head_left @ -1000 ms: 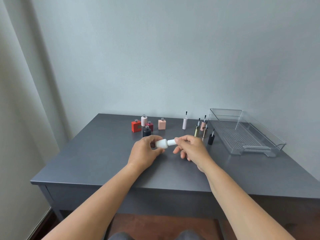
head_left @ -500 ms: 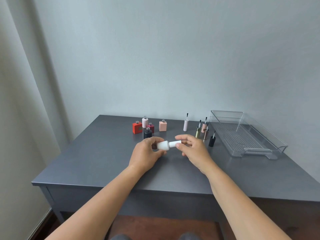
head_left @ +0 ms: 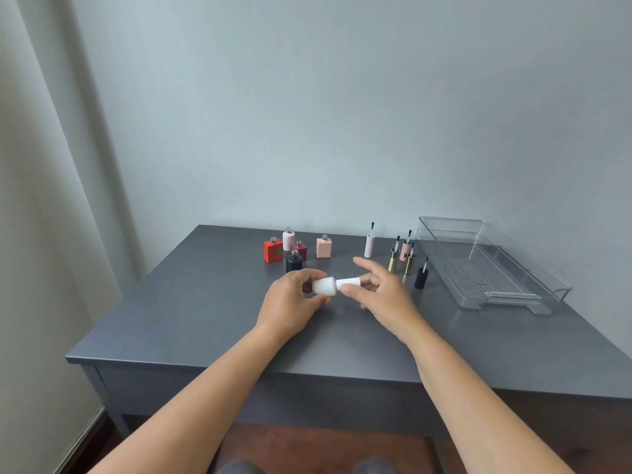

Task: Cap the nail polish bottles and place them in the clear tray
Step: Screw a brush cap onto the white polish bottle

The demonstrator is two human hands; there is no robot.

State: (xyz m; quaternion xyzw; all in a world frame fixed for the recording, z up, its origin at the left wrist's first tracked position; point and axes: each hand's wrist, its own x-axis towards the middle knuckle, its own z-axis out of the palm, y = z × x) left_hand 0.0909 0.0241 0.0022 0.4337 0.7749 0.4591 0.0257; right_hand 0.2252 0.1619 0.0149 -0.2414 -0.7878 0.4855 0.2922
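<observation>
Now my left hand (head_left: 290, 300) grips the white cone-shaped polish bottle (head_left: 324, 286), my right hand (head_left: 384, 295) pinches its white cylindrical cap (head_left: 349, 283); the clear plastic tray (head_left: 449, 220) sits at the grey table's (head_left: 171, 319) right edge.

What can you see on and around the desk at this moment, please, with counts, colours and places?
white bottle: one, white, held sideways above the desk's middle
white cap: one, white, at that bottle's neck
open bottles: five, red, pale pink, dark red, black, peach, far middle of desk
brush caps: five, lilac, gold, pink, bronze, black, standing brush-up left of the tray
clear tray: one, clear, desk's right side
desk: one, grey, under everything
left hand: one, grips the white bottle
right hand: one, pinches the white cap
</observation>
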